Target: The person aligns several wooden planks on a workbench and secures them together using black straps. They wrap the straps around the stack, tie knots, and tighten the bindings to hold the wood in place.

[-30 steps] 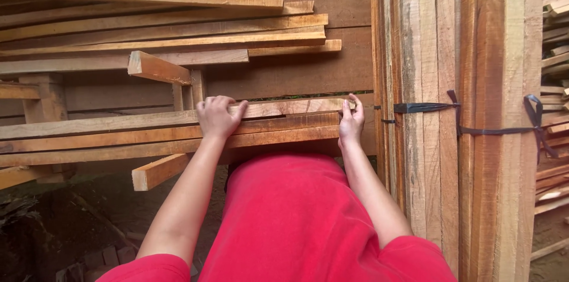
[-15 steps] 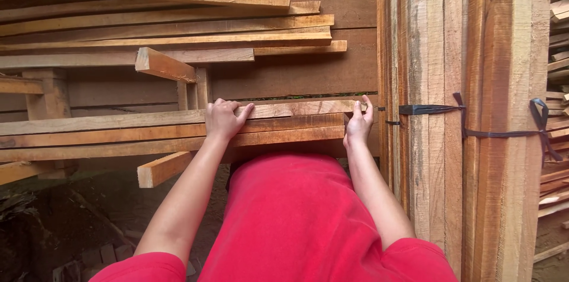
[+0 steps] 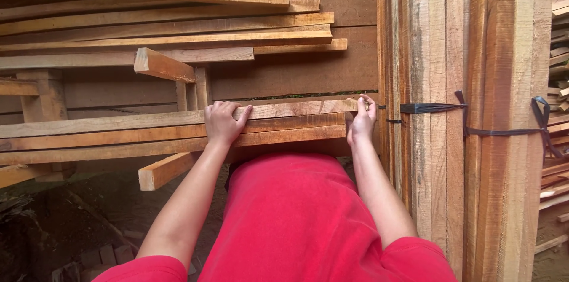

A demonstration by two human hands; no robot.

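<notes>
- Stacked timber fills this lumber yard view, with dark dirt ground [image 3: 77, 222] below.
- Nearest, a red shirt [image 3: 296, 222]; both arms reach forward.
- Left hand [image 3: 224, 122] lies flat, palm down, on the plank stack [image 3: 118, 136], whose long axis runs left to right.
- Right hand [image 3: 363, 120] grips the top plank [image 3: 296, 107] at its right end.
- Beyond, loose slats [image 3: 178, 21]; rightward, upright boards [image 3: 474, 51] bound with a black strap [image 3: 432, 107].

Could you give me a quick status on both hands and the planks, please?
Left hand flat on top plank. Right hand gripping its end. Strapped board bundle close beside.
</notes>
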